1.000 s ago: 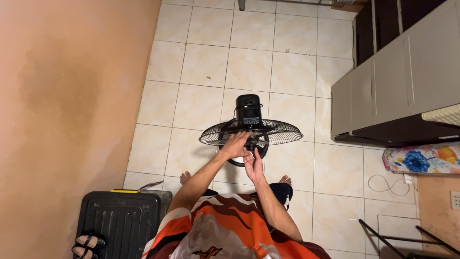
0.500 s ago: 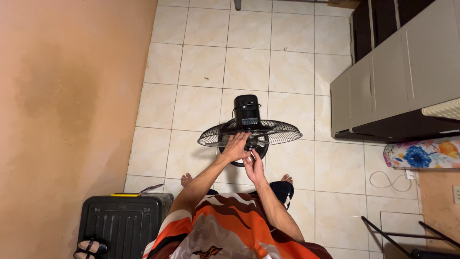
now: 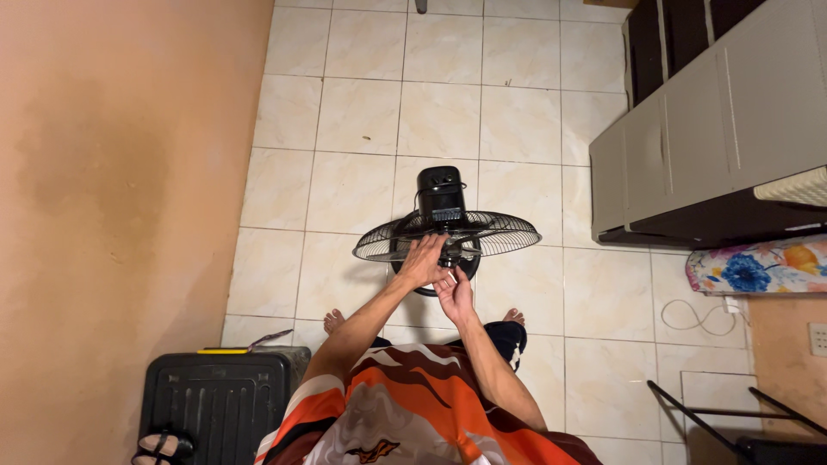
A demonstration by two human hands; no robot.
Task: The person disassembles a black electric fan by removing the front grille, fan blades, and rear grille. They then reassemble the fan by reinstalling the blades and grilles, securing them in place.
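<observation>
From the head view, looking straight down, both bare forearms reach forward and meet at the middle of a black fan (image 3: pixel 446 232) standing on the pale tiled floor (image 3: pixel 345 112), just ahead of the person's two bare feet. The left hand (image 3: pixel 422 262) lies palm-down over the hub of the wire grille (image 3: pixel 500 231), wrist bent, fingers curled close together onto the centre — whether they pinch a part there cannot be told. The right hand (image 3: pixel 454 294) sits just below and beside it, touching or nearly touching, fingers pointing up toward the hub and lightly bent; its grip is hidden too.

One fan, with one boxy motor housing (image 3: pixel 441 194) behind the grille. One black ribbed case (image 3: pixel 215 403) stands at the lower left against the orange wall (image 3: pixel 121 189), with a sandal (image 3: pixel 159 448) on it. One grey cabinet (image 3: pixel 715 146) runs along the right side — below it one floral cushion (image 3: pixel 758 267) and one loop of white cord (image 3: pixel 693 317) on the tiles. The person wears an orange, white and dark patterned shirt (image 3: pixel 405 413).
</observation>
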